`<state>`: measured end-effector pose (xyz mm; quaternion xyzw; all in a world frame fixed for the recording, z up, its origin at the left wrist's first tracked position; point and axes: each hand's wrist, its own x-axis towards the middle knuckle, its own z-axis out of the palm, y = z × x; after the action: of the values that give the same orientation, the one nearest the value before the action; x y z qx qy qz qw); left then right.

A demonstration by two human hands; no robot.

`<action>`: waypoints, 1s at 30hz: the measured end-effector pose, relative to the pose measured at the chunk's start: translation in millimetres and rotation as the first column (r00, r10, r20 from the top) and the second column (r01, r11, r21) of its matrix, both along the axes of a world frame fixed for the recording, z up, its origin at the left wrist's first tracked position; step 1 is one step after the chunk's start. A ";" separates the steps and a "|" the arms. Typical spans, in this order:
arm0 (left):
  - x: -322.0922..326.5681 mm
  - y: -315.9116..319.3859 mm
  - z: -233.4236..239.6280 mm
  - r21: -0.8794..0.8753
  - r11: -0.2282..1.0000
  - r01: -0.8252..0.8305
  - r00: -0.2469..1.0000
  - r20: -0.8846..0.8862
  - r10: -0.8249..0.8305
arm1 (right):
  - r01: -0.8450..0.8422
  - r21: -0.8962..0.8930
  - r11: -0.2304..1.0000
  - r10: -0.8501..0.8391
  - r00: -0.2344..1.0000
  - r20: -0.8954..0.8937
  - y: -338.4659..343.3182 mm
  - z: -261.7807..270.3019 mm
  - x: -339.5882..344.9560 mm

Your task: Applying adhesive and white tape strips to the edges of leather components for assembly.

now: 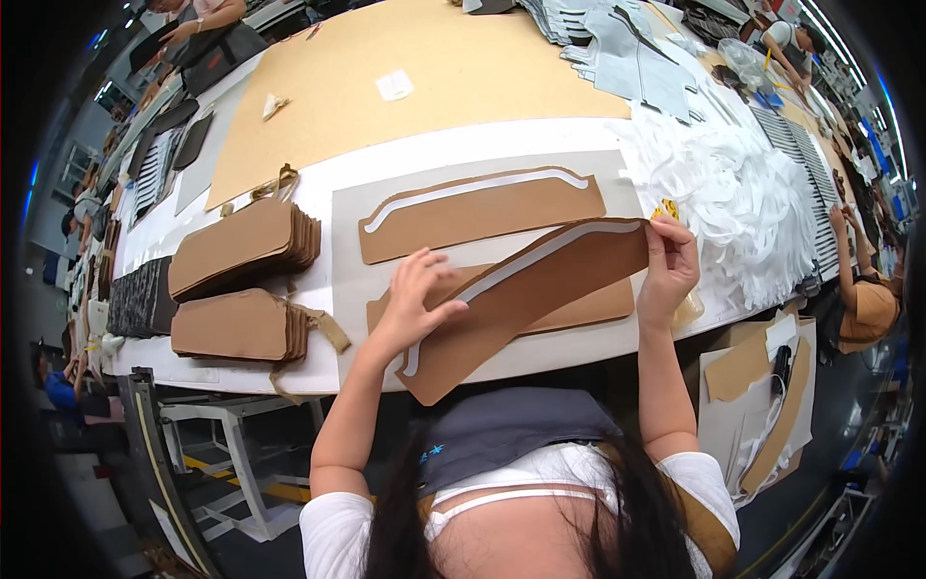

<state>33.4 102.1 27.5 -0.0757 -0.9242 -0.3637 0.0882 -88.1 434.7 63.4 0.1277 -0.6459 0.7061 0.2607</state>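
My right hand (670,264) pinches the upper right corner of a brown fabric panel (535,289) that bears a curved white strip along its top edge. This panel slants down to the left, its lower left corner near the table's front edge. Above its left part is my left hand (419,300), fingers apart and slightly blurred; whether it touches the panel I cannot tell. A second brown panel with a white strip (485,213) lies flat behind. Partly hidden under the held panel lies another brown panel (586,307). All rest on or over a grey board (347,217).
Two stacks of brown panels (231,242) stand at left, with tan fabric ties (329,329). A heap of white strips (745,210) lies at right, near a yellow item (665,208). Light blue cut pieces (636,65) lie at the back right. Other people work around the table.
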 end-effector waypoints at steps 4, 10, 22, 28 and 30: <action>9.6 -5.3 9.3 -0.081 0.995 0.065 0.997 0.048 -0.061 | 0.040 -0.053 0.998 -0.042 0.999 -0.024 6.3 13.1 -12.5; 42.3 -31.4 23.7 0.306 0.949 -0.072 0.864 0.495 -0.094 | -0.051 -0.089 0.995 0.061 0.991 0.119 22.2 -14.8 -28.9; -61.6 -131.2 19.0 0.196 0.918 -0.345 0.879 0.411 0.242 | -0.191 0.398 0.897 0.070 0.952 0.297 -4.7 -60.3 -97.8; -103.9 -144.9 -27.8 0.032 0.889 -0.458 0.870 0.223 0.440 | -0.104 0.679 0.726 -0.155 0.938 0.309 -25.3 -79.6 -132.5; -108.7 -130.6 -28.9 -0.131 0.855 -0.502 0.844 0.141 0.517 | -0.075 0.730 0.679 -0.193 0.942 0.276 -19.6 -85.1 -131.4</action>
<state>-75.3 -28.5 -1.4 0.2000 -0.9304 -0.2911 0.0985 -219.5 415.1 -21.8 0.0798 -0.9116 0.3909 0.0987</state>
